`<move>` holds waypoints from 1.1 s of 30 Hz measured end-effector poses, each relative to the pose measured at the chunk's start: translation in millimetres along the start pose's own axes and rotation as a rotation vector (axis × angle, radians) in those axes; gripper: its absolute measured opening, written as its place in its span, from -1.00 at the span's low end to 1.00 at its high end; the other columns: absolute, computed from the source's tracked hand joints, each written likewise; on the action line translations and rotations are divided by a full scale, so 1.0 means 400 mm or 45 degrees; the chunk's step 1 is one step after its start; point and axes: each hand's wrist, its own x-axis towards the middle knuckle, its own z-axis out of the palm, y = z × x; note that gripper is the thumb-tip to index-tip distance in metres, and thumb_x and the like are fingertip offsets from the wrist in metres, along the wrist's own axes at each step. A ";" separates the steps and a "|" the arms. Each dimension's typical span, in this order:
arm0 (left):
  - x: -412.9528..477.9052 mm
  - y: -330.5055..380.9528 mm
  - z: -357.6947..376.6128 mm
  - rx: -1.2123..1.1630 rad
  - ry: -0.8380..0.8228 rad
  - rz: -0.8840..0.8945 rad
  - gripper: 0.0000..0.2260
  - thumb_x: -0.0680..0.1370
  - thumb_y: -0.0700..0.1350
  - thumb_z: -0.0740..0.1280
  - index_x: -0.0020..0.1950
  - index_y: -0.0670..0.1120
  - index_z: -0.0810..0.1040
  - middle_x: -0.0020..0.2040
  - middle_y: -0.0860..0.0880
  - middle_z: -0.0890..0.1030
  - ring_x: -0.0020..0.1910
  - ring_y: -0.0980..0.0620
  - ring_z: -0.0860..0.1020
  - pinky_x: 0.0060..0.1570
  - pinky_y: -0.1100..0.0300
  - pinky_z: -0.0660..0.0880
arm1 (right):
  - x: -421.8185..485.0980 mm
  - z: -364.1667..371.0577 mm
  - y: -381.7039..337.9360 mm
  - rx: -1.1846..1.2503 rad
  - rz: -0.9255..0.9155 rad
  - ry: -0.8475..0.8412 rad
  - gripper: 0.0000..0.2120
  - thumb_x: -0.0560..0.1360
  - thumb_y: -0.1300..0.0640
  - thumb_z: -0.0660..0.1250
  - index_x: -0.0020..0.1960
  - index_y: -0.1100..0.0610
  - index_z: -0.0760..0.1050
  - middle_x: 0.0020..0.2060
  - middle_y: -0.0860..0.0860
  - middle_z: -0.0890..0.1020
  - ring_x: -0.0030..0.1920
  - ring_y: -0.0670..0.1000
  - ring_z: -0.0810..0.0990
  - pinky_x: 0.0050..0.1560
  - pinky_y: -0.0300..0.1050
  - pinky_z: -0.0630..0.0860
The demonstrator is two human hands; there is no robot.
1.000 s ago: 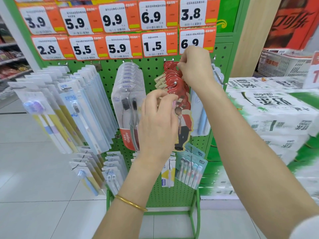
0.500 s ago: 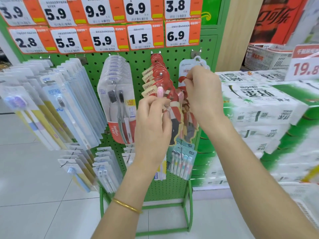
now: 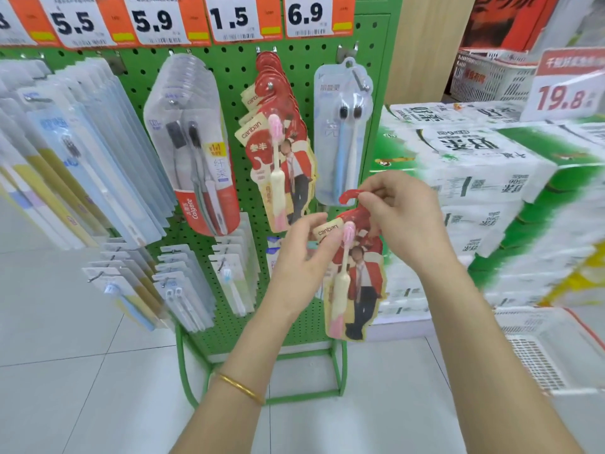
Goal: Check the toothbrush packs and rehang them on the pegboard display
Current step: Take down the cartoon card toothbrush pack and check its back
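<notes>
A red and cream toothbrush pack (image 3: pixel 357 283) with a pink brush hangs free in front of the green pegboard (image 3: pixel 242 77), off its peg. My right hand (image 3: pixel 402 221) pinches its red hook-shaped top. My left hand (image 3: pixel 301 257) holds the pack's left edge near the "canban" label. Several matching packs (image 3: pixel 278 149) still hang on the peg above. To their right hangs a pack with blue and white brushes (image 3: pixel 343 132). To their left hangs a Colgate twin pack (image 3: pixel 196 149).
Rows of clear toothbrush packs (image 3: pixel 82 152) fill the pegboard's left side, with smaller packs (image 3: pixel 183 286) below. Price tags (image 3: pixel 229 18) run along the top. Stacked white and green tissue packs (image 3: pixel 484 178) stand to the right, beside a white basket (image 3: pixel 543 348) on the floor.
Both hands have come down and away from the peg with one red pack lifted off the stack. The view has dropped lower on the display.
</notes>
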 end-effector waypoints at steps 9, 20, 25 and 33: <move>-0.033 -0.024 -0.001 -0.391 0.200 -0.224 -0.77 0.58 -0.03 0.28 0.08 -0.18 0.49 -0.28 0.14 0.63 -0.32 0.29 0.57 -0.26 0.37 0.47 | -0.069 0.073 0.065 0.254 0.206 -0.134 -0.87 0.55 0.14 0.29 -0.16 -0.02 0.52 -0.37 -0.16 0.56 -0.48 -0.26 0.45 -0.34 -0.29 0.32; -0.050 -0.076 0.019 0.033 0.148 -0.161 -0.43 0.55 0.02 0.34 0.45 0.11 0.12 -0.05 0.33 0.51 -0.05 0.17 0.56 0.03 0.14 0.52 | -0.111 0.148 0.136 0.462 0.435 -0.090 -0.74 0.55 0.15 0.29 -0.32 0.08 0.49 -0.49 -0.03 0.44 -0.49 -0.09 0.32 -0.38 -0.16 0.27; -0.059 -0.105 0.006 0.073 -0.129 -0.260 -0.28 0.54 -0.01 0.35 0.54 0.07 -0.05 0.19 0.42 0.32 0.13 0.55 0.36 0.12 0.55 0.28 | -0.086 0.144 0.158 0.587 0.570 0.049 -0.77 0.57 0.18 0.27 -0.26 0.11 0.51 -0.51 -0.12 0.51 -0.55 -0.20 0.39 -0.42 -0.23 0.33; -0.087 -0.122 -0.029 0.486 -0.496 -0.289 -0.07 0.48 0.03 0.43 0.52 0.20 -0.26 0.50 0.06 0.22 0.32 0.05 0.41 0.15 0.27 0.35 | -0.056 0.129 0.204 0.668 0.680 0.273 -0.72 0.59 0.14 0.25 -0.30 0.12 0.43 -0.57 -0.10 0.44 -0.54 -0.11 0.32 -0.44 -0.21 0.27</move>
